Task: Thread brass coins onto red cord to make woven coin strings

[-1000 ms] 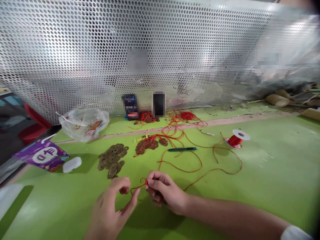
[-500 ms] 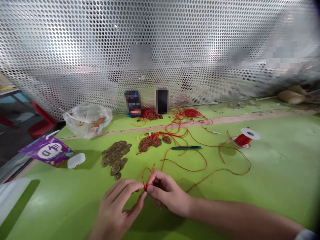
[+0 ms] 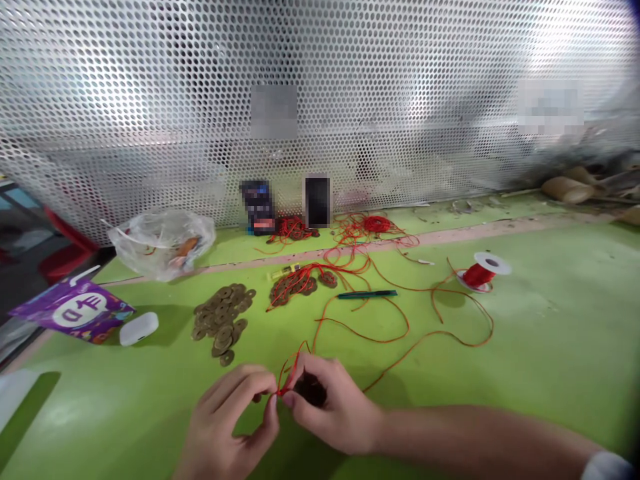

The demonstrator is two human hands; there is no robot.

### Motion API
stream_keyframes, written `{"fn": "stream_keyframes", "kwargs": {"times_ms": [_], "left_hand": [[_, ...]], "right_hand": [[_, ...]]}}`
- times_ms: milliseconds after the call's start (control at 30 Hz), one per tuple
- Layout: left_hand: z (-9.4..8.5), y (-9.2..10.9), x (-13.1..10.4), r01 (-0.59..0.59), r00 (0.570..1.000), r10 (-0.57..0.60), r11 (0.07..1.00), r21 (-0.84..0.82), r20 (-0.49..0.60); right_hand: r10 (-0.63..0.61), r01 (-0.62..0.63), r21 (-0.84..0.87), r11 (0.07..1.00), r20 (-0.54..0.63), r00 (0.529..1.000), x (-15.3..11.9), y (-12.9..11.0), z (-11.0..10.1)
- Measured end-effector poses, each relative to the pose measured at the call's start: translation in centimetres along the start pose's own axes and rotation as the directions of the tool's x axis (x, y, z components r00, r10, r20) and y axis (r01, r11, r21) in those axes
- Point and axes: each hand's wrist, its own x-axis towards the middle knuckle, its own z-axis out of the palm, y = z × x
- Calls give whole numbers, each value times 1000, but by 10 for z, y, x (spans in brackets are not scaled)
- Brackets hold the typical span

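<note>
My left hand (image 3: 233, 410) pinches a red cord (image 3: 281, 392) between thumb and forefinger at the front middle of the table. Close beside it, my right hand (image 3: 337, 403) is closed on the same cord, its thumb and forefinger almost meeting the left ones. A small loop of cord stands up above the fingertips. Dark coins (image 3: 311, 387) show under the curled right fingers; how they are joined to the cord is hidden. Just beyond the left hand lies a heap of brass-coloured holed coins (image 3: 223, 317). Farther back are coins strung on red cord (image 3: 295, 285).
A green pen-like tool (image 3: 367, 294) lies beyond the right hand, near a spool of red cord (image 3: 479, 275) with loose cord trailing. At left are a white case (image 3: 139, 329), a purple packet (image 3: 80, 308) and a plastic bag (image 3: 165, 247). Two phones (image 3: 318, 201) lean on the perforated metal screen (image 3: 350, 80).
The whole view has shifted a little, so the things on the table appear farther left. Both hands keep their pinch on the cord; the loop above the fingers looks lower and narrower.
</note>
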Motion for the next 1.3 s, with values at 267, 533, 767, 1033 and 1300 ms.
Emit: {"fn": "stream_keyframes", "kwargs": {"times_ms": [267, 533, 767, 1033, 1300], "left_hand": [[-1, -1, -3, -28, 996, 24, 998, 47, 90], [-1, -3, -1, 6, 996, -6, 1000, -6, 89], [0, -3, -4, -89, 992, 79, 991, 101, 102], [-2, -1, 0, -87, 994, 83, 994, 58, 75], [-5, -3, -3, -124, 992, 124, 983, 134, 7]], "right_hand": [[-71, 73, -54, 996, 41, 997, 0, -2, 2], [-23, 23, -11, 1000, -10, 1000, 0, -7, -2], [-17, 18, -27, 999, 19, 1000, -3, -6, 2], [-37, 36, -27, 999, -18, 999, -4, -5, -1], [-35, 35, -7, 999, -14, 999, -4, -7, -1]]}}
